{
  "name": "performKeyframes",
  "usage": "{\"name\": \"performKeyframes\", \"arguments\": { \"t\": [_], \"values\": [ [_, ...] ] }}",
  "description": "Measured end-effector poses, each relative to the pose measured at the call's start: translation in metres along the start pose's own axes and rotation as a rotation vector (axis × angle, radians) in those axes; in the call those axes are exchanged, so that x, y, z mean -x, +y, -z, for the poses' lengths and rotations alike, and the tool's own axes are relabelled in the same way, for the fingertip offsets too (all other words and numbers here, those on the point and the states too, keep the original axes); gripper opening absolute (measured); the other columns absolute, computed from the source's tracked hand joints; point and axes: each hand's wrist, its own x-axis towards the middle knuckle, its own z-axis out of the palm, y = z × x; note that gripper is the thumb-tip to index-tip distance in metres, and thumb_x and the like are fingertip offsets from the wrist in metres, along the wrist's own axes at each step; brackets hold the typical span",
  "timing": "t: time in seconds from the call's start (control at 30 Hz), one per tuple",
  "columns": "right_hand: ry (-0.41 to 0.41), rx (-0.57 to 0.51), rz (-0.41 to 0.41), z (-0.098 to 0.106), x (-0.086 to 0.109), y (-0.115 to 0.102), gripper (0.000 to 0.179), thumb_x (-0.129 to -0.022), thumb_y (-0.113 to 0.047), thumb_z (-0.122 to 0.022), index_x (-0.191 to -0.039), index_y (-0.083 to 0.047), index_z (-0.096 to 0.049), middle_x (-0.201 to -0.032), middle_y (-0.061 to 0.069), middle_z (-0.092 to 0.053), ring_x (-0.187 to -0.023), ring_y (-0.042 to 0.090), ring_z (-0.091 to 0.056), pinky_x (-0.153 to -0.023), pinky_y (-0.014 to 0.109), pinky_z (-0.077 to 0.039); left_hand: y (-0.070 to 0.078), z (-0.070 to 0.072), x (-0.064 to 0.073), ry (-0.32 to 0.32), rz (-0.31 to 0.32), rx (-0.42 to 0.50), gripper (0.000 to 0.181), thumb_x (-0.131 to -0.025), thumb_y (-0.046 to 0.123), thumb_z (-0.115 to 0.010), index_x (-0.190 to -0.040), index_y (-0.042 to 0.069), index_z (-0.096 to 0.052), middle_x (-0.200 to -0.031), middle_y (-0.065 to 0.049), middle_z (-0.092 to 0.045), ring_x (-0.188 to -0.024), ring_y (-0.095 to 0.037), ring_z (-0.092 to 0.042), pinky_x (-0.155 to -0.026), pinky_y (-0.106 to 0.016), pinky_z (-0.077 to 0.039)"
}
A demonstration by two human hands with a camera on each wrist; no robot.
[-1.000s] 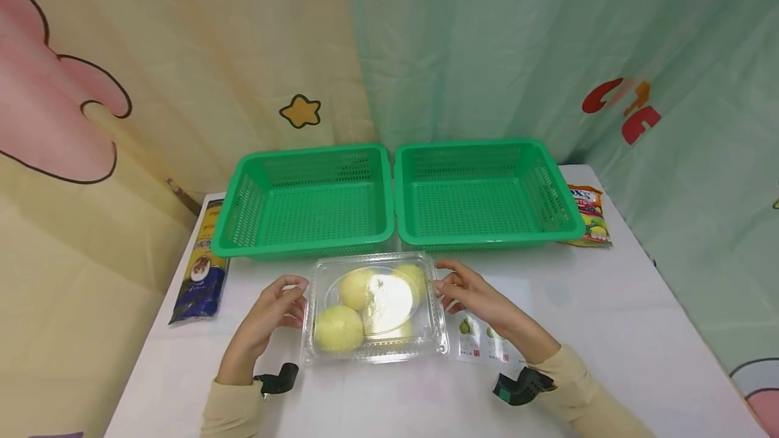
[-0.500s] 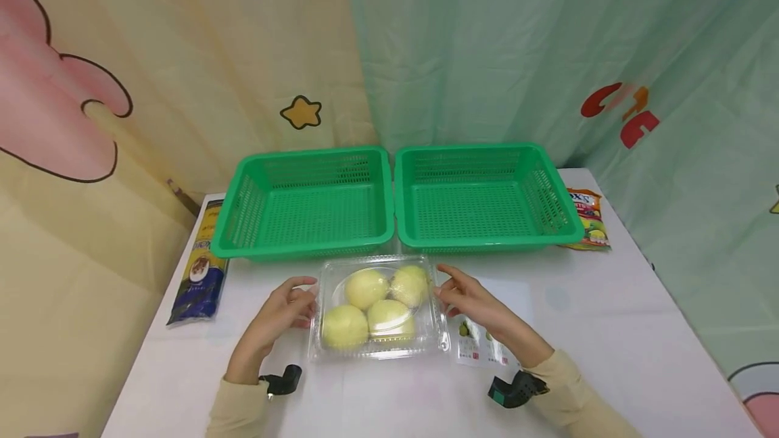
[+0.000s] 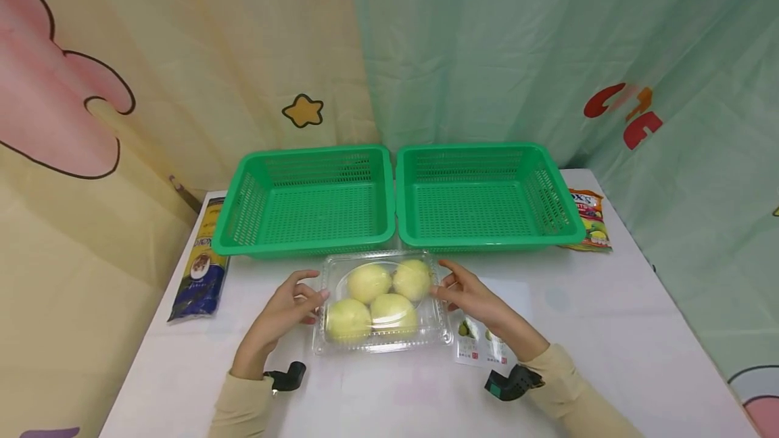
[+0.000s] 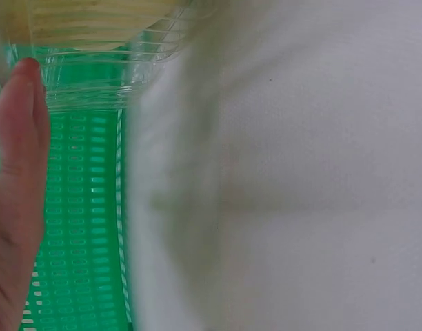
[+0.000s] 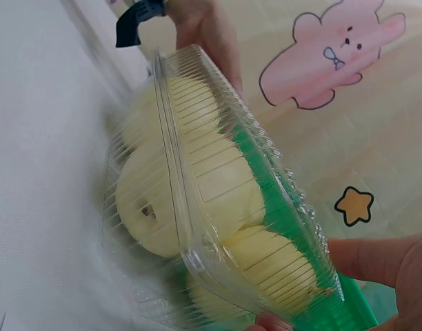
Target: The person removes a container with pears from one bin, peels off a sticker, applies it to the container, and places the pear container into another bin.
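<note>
A clear plastic clamshell box (image 3: 429, 333) with several round, pale yellow fruits (image 3: 394, 314) inside is held between both hands at the middle front of the table, its lid closed. My left hand (image 3: 286, 309) grips the left side, thumb at the lid's edge. On the opposite side my right hand (image 3: 471, 299) holds the box's edge between thumb and fingers. The right wrist view shows the box (image 5: 190, 200) from its side, with ridged walls and fruits resting against each other. In the left wrist view, left fingers (image 4: 21, 131) reach up to a corner of the box.
Two green perforated baskets (image 3: 304, 249) (image 3: 493, 243) stand side by side behind the box. A blue and yellow packet (image 3: 197, 276) lies at left, a colourful snack bag (image 3: 593, 225) at right. A printed sheet (image 3: 517, 293) lies partly under the right hand. A curtain (image 3: 475, 53) hangs behind.
The box has shifted slightly to the right and tilted, and the bright glare on its lid has gone. Both hands keep hold of it; the left hand has moved right with it.
</note>
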Motion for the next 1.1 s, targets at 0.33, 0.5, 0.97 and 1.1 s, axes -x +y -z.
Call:
{"name": "performKeyframes", "arguments": {
  "t": [0.33, 0.5, 0.97, 1.1],
  "values": [
    [0.023, -0.003, 0.028, 0.000, 0.001, 0.001, 0.072, -0.105, -0.030, -0.052, -0.159, -0.001, -0.016, -0.108, 0.013, -0.053, -0.090, 0.018, -0.056, -0.083, 0.035, -0.054, -0.001, -0.006, -0.004, 0.010, -0.004, 0.018, 0.068, -0.098, 0.025, -0.067, -0.152, 0.003, -0.032, -0.096, -0.010, -0.062, -0.079, -0.018, -0.066, -0.075, -0.037, -0.061],
    [0.030, 0.001, 0.040, -0.004, -0.004, 0.001, 0.070, -0.106, -0.029, -0.051, -0.159, 0.000, -0.015, -0.104, 0.011, -0.052, -0.088, 0.017, -0.055, -0.081, 0.032, -0.053, -0.001, -0.006, -0.003, 0.040, 0.018, 0.018, 0.069, -0.099, 0.027, -0.066, -0.153, 0.004, -0.031, -0.099, -0.011, -0.061, -0.081, -0.017, -0.065, -0.076, -0.036, -0.061],
    [0.049, 0.032, 0.061, 0.003, -0.012, -0.002, 0.064, -0.107, -0.027, -0.049, -0.159, 0.000, -0.022, -0.112, 0.018, -0.057, -0.092, 0.018, -0.058, -0.084, 0.035, -0.056, 0.001, -0.003, -0.008, 0.048, 0.036, 0.012, 0.071, -0.099, 0.030, -0.065, -0.155, 0.007, -0.030, -0.098, -0.010, -0.062, -0.082, -0.016, -0.066, -0.079, -0.038, -0.062],
    [0.069, 0.074, 0.092, 0.013, -0.008, 0.000, 0.055, -0.107, -0.025, -0.048, -0.154, 0.000, -0.035, -0.141, 0.028, -0.053, -0.113, 0.033, -0.061, -0.091, 0.045, -0.056, 0.000, -0.002, -0.008, 0.052, 0.044, 0.002, 0.071, -0.098, 0.030, -0.066, -0.155, 0.008, -0.030, -0.098, -0.010, -0.063, -0.082, -0.016, -0.066, -0.076, -0.037, -0.062]
  ]
}}
